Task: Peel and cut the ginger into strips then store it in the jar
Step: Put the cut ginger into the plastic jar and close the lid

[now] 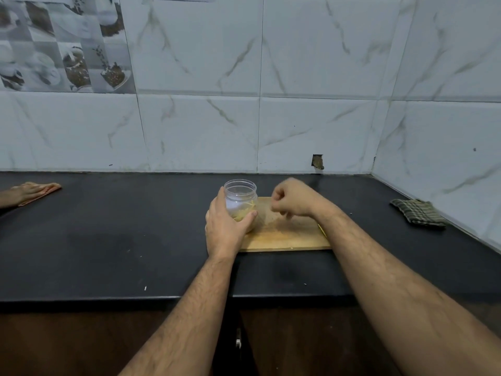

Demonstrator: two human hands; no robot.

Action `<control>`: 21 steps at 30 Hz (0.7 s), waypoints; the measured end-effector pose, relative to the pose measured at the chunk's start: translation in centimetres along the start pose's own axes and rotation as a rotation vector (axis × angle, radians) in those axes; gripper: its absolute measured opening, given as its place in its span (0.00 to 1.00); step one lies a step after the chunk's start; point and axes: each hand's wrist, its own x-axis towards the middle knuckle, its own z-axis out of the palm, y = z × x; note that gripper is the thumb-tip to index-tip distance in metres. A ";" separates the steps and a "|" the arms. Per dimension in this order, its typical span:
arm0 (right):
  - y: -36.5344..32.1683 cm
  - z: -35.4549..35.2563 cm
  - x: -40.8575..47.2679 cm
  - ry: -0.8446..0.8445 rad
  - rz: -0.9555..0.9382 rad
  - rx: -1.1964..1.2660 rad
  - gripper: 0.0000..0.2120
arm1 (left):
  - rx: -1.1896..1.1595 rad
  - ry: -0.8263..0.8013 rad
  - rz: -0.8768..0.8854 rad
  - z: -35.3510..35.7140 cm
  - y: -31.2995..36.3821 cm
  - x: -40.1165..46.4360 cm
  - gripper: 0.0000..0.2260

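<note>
A small clear jar point(240, 193) without a lid stands at the left end of the wooden cutting board point(282, 237). Yellow ginger strips point(244, 211) lie inside it near the bottom. My left hand point(225, 226) grips the jar from the left and front, thumb across its lower side. My right hand point(292, 202) hovers over the board just right of the jar, fingers curled with the tips pinched together; whether they hold any ginger cannot be made out. Small crumbs of ginger dot the board under that hand.
The board lies on a black counter point(108, 253) against a tiled wall. A folded checked cloth point(417, 213) lies at the right by the corner. At the far left another person's hand point(27, 192) rests on an orange cloth.
</note>
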 end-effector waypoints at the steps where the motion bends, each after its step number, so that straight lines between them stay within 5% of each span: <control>1: -1.1 -0.5 0.2 0.062 -0.035 0.097 0.04 | 0.000 -0.002 0.000 0.0 0.1 0.0 0.42; 4: -4.4 -1.0 1.5 0.171 -0.129 0.186 0.04 | -0.006 0.000 0.006 -0.1 0.2 -0.2 0.43; 9: -6.6 0.2 3.9 0.100 -0.142 -0.012 0.12 | -0.018 -0.010 0.026 -0.4 0.5 -0.2 0.43; 16: -4.9 1.5 5.6 0.447 -0.049 0.204 0.07 | -0.100 0.103 -0.012 -2.4 -0.2 2.1 0.41; 21: -2.2 6.2 8.5 0.251 0.097 0.157 0.11 | -0.166 0.160 -0.075 -3.5 -1.5 3.8 0.38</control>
